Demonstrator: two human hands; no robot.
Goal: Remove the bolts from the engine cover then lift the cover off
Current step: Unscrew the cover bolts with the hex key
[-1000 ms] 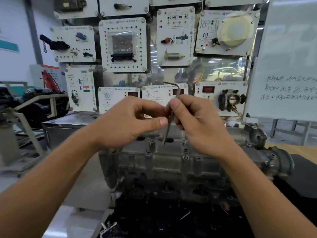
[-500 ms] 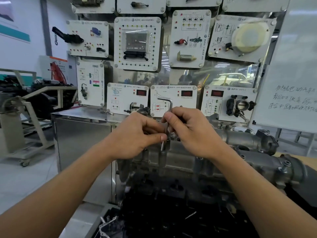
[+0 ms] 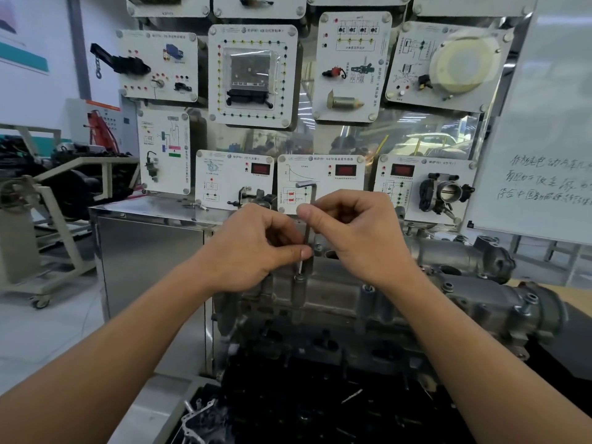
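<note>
Head view: the dull grey cast engine cover [image 3: 336, 301] sits just below my hands, the panel labels [image 3: 320, 159] behind it too small to read, and the fingers of my left hand [image 3: 253, 249] and right hand [image 3: 360, 233] pinch an upright L-shaped hex key [image 3: 307, 233], tip on a bolt [image 3: 299, 277].
</note>
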